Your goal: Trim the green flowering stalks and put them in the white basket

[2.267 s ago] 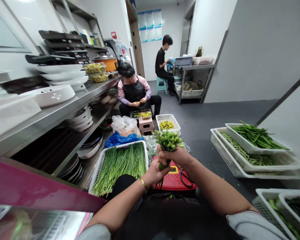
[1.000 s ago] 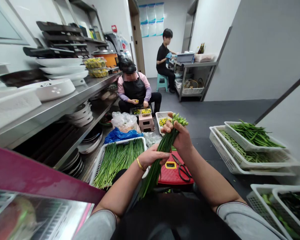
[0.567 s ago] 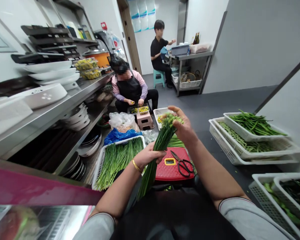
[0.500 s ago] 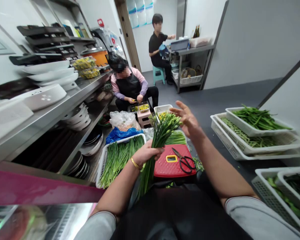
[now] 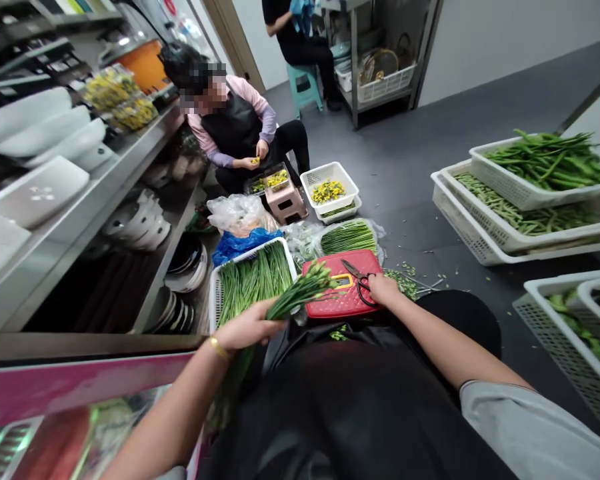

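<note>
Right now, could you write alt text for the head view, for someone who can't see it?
The left hand grips a bunch of green budded stalks; the right hand is at the handle end of scissors over a red box. Beyond the hands are a white basket of long green stalks and a seated co-worker.

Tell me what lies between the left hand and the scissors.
In the head view, the budded end of the green bunch, then part of the red case with its yellow-framed panel.
</note>
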The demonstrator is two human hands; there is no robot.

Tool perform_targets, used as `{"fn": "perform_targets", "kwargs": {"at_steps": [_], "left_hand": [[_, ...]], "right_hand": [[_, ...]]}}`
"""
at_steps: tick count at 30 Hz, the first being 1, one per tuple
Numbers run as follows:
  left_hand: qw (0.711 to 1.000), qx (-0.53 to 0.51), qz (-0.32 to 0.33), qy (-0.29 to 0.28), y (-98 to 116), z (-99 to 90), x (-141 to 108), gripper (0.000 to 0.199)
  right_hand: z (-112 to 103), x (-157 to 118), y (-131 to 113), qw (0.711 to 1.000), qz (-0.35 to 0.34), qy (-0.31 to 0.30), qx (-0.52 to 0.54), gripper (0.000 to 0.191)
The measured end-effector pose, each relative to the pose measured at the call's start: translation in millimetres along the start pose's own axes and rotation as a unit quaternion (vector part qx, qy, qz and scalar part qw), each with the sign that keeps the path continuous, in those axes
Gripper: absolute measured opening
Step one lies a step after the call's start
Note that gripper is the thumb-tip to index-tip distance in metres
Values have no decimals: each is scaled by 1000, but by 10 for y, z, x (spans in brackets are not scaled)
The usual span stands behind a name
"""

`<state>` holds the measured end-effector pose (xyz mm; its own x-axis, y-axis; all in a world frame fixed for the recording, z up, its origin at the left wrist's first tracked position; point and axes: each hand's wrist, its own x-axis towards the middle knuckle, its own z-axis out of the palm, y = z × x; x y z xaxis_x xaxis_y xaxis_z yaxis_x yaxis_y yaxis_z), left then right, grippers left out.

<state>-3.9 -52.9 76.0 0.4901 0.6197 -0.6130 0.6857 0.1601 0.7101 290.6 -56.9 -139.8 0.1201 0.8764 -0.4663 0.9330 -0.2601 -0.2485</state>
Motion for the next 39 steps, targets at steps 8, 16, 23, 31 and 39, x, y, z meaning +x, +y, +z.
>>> {"fn": "perform_targets", "kwargs": {"at_steps": [8, 16, 23, 31, 39], "left_hand": [[934, -338, 47, -106, -584, 500, 636, 47], [922, -369, 47, -104, -573, 369, 698, 35], [914, -358, 28, -190, -452, 465, 730, 28], [910, -334, -41, -240, -226, 676, 783, 52], [924, -253, -109, -265, -75, 847, 928, 63]], "right_hand": [[-151, 46, 55, 991, 2, -78, 105, 21], [-405, -1341, 215, 851, -96, -132, 499, 42], [-589, -1771, 174, 991, -60, -48, 108, 30], [-743, -1632, 118, 986, -111, -119, 18, 25], [-765, -1580, 225, 989, -122, -87, -11, 27]]}}
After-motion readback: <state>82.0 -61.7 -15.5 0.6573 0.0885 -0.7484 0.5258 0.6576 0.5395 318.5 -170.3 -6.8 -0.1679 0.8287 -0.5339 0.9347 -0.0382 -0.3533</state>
